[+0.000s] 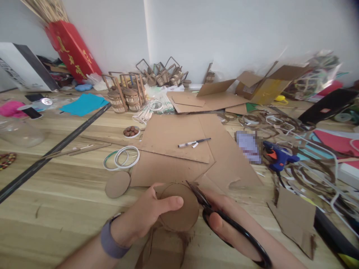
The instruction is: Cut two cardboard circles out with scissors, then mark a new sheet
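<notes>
My left hand [153, 207] is closed on a round cardboard disc [179, 216], thumb on top and fingers underneath. In my right hand [227, 213] is a pair of black-handled scissors [224, 224], the thumb through one loop. The scissors' blades lie at the disc's upper right edge, where a thin strip curls away. Below the disc, at the bottom of the view, more cardboard [165, 248] shows, partly hidden. Left of my hands, a second cardboard disc [117, 184] rests on the table close to two tape-like rings [127, 157].
Cardboard sheets [174, 130] cover the middle, with a pen [193, 142] on top. A blue glue gun [280, 155] and tangled strips lie to the right. Small woven baskets [120, 99] stand at the back; a dish of brown balls [131, 131] sits nearer.
</notes>
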Demonstrator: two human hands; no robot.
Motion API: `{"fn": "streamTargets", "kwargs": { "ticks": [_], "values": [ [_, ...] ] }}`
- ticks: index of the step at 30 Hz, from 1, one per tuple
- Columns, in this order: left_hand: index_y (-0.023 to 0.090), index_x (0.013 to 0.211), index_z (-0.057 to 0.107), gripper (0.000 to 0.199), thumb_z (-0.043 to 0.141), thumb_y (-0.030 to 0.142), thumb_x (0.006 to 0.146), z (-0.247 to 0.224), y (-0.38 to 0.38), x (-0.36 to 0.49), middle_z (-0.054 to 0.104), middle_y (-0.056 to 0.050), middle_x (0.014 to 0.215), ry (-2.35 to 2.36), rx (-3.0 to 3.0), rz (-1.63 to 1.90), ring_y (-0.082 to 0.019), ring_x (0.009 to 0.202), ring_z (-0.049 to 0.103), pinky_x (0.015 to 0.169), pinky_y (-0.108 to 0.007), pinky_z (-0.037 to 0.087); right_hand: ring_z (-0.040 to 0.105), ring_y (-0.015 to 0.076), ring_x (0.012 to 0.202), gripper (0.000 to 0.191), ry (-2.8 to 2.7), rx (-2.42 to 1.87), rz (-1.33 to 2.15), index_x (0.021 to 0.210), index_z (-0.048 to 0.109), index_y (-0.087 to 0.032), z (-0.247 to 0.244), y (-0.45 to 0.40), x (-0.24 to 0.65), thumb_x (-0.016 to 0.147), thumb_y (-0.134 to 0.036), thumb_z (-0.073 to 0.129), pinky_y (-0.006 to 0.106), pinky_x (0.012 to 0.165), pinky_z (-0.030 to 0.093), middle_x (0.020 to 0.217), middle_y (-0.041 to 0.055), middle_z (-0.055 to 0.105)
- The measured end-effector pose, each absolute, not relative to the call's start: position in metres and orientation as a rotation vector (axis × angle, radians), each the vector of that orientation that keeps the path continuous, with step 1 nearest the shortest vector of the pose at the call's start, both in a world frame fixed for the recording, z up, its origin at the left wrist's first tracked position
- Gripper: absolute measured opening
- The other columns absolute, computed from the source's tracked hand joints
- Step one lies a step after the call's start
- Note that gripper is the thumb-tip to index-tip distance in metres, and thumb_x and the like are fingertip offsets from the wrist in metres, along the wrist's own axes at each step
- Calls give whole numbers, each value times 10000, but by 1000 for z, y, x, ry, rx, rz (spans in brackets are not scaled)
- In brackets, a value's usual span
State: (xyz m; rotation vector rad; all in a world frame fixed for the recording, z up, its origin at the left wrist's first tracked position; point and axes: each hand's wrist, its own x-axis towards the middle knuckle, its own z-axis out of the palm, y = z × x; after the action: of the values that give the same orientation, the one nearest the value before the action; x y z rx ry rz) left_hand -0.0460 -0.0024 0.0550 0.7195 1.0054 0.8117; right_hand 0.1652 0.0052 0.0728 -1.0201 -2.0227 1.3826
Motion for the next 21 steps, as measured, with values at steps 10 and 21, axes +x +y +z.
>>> {"fn": "streamTargets", "kwargs": {
  "ticks": [10, 21],
  "values": [
    [166, 845, 803, 373, 891, 393, 562, 55, -3, -48, 791, -51, 833, 1039, 748, 810, -185, 729, 649, 691, -267, 488, 571, 283, 835, 810, -1968, -983, 1529, 1085, 702, -159, 69, 3, 166, 818, -862, 402, 295, 668, 448, 871, 58, 647],
    [170, 817, 808, 300, 869, 354, 588, 56, -2, -52, 781, -33, 786, 1025, 792, 816, -179, 713, 640, 657, -251, 478, 418, 180, 674, 762, -1967, -1018, 1562, 920, 701, -173, 65, 4, 167, 750, -882, 482, 253, 585, 378, 754, 0, 528]
  ]
}}
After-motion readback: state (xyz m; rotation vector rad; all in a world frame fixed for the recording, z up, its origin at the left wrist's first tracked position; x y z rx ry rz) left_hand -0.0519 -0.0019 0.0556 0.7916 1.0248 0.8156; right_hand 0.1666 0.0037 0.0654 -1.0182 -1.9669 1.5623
